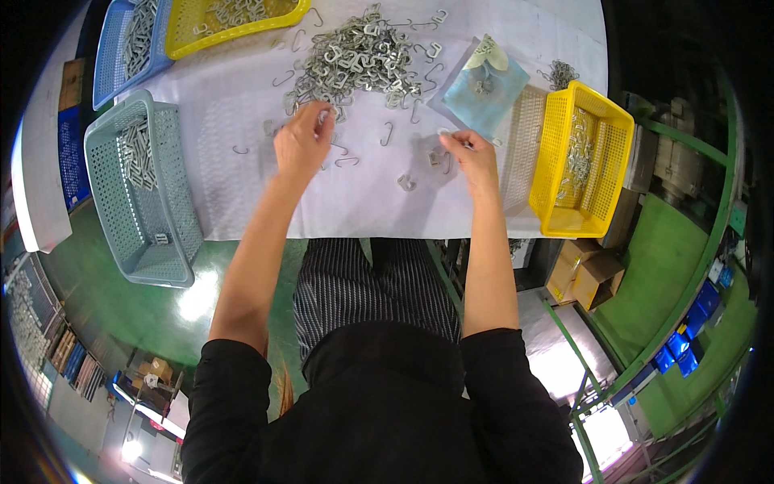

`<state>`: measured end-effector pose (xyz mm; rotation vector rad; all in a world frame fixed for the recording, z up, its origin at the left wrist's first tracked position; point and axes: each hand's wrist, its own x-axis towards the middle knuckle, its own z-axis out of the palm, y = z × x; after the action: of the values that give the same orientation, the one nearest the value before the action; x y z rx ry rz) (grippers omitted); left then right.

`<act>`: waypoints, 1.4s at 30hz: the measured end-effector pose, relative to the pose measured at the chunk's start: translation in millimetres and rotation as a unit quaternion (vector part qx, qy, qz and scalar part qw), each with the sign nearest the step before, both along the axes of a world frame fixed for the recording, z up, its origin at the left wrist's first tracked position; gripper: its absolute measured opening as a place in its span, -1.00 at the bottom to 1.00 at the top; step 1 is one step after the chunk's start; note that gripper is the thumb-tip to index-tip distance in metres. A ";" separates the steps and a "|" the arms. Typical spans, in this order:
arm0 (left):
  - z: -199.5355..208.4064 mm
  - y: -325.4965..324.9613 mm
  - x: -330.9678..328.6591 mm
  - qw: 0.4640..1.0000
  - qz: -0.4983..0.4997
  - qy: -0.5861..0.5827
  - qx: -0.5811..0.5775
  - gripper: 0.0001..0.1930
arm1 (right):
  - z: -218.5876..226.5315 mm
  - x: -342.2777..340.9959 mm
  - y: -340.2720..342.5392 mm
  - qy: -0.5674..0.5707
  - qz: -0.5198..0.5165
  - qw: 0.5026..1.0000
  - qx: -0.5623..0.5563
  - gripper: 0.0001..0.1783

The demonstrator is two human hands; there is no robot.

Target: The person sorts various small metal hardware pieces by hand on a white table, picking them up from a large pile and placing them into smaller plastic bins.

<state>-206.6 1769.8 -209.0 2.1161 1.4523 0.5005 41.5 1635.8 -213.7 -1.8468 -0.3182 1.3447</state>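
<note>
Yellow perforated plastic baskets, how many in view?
2. One yellow perforated plastic basket is at the right end of the white-covered table; the other yellow basket is at the upper left, cut off by the picture's top edge. More could be out of view.

A pile of parts (359, 63) lies on the table (242, 202) at top centre of the frame, loose hooks (387, 133) below it. The corner basket (110, 68) and top basket (242, 34) sit side by side at upper left, the left basket (172, 153) below them. At right stands the right basket (551, 153). All four hold parts. The left hand (302, 143) is at the pile's lower edge, the right hand (476, 161) between pile and right basket.
</note>
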 end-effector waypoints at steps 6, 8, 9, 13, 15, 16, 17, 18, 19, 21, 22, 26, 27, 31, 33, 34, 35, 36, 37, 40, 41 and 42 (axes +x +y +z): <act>-11.8 -78.9 30.6 0.979 -0.186 -0.029 -0.080 -0.80 | 20.8 10.8 -33.9 0.208 -0.091 0.967 0.112 -0.77; -19.8 -100.7 37.0 0.968 -0.244 -0.001 -0.063 -0.77 | 3.0 14.4 -41.3 0.142 0.004 0.988 0.061 -0.77; -25.6 -104.9 38.0 0.968 -0.242 -0.008 -0.072 -0.77 | -3.9 10.0 -39.4 0.023 0.047 0.998 0.038 -0.77; -37.4 -109.6 32.7 0.969 -0.226 -0.014 -0.098 -0.76 | -22.4 -34.7 -19.7 -0.365 0.171 0.914 -0.039 -0.82; -33.1 -105.1 27.1 0.973 -0.206 -0.009 -0.106 -0.75 | -20.6 -41.2 -11.9 -0.401 0.180 0.896 -0.064 -0.84; -29.8 -103.3 23.1 0.975 -0.191 -0.006 -0.112 -0.75 | -20.2 -40.8 -8.9 -0.362 0.172 0.913 -0.076 -0.85; -26.2 -102.6 19.1 0.978 -0.174 -0.003 -0.117 -0.74 | -18.6 -39.3 -6.5 -0.322 0.167 0.928 -0.089 -0.84; -24.5 -102.7 13.7 0.982 -0.152 -0.011 -0.112 -0.73 | -15.2 -34.6 -6.1 -0.206 0.159 0.963 -0.071 -0.85; -22.8 -102.9 7.1 0.986 -0.128 -0.019 -0.107 -0.72 | -10.3 -26.8 -7.4 -0.087 0.150 0.983 -0.054 -0.85; -22.4 -101.6 -6.3 0.993 -0.068 -0.020 -0.090 -0.67 | 1.9 -18.7 -9.8 0.130 0.098 0.986 0.023 -0.85; -22.5 -100.8 -16.5 0.996 -0.031 -0.011 -0.081 -0.65 | 10.6 -19.7 -13.5 0.229 0.056 0.969 0.080 -0.85; -23.3 -83.8 -58.3 0.989 0.120 0.023 -0.080 -0.60 | 32.6 -39.3 16.2 0.293 0.118 0.945 0.084 -0.84; -20.0 -78.1 -57.2 0.989 0.124 0.027 -0.081 -0.59 | 21.4 -46.4 26.6 0.244 0.198 0.948 0.053 -0.83; -27.5 -56.6 -44.8 0.990 0.136 0.028 -0.037 -0.64 | -35.1 -126.9 69.6 -0.210 0.298 0.921 0.135 -0.83; -37.1 -51.9 -37.0 0.987 0.139 0.063 -0.055 -0.67 | -35.4 -157.1 80.9 -0.410 0.294 0.857 0.108 -0.84; -37.3 -52.0 -33.4 0.987 0.135 0.064 -0.051 -0.74 | -35.9 -156.2 82.6 -0.409 0.302 0.856 0.094 -0.83; -33.9 -52.5 -32.4 0.988 0.140 0.046 -0.052 -0.77 | -38.3 -152.8 82.0 -0.408 0.311 0.855 0.079 -0.83; -28.7 -53.2 -31.7 0.988 0.145 0.028 -0.054 -0.80 | -40.3 -148.2 80.4 -0.407 0.319 0.853 0.064 -0.82; -26.1 -54.8 -31.3 0.987 0.149 0.009 -0.055 -0.83 | -40.9 -139.3 76.2 -0.388 0.314 0.865 0.047 -0.82; -26.5 -55.8 -56.7 0.989 0.133 -0.059 -0.035 -0.86 | -36.9 -105.4 59.2 -0.339 0.304 0.890 0.016 -0.81; -21.0 -55.7 -61.2 0.991 0.112 -0.048 -0.057 -0.86 | -34.0 -102.9 55.2 -0.338 0.297 0.893 0.027 -0.80; -12.0 -53.2 -64.1 0.992 0.090 -0.038 -0.079 -0.85 | -32.1 -100.7 51.8 -0.338 0.289 0.895 0.038 -0.78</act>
<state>-270.7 1716.6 -221.0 1.8339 1.5935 0.5093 -59.2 1687.6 -245.8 -2.1967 -1.3512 0.9598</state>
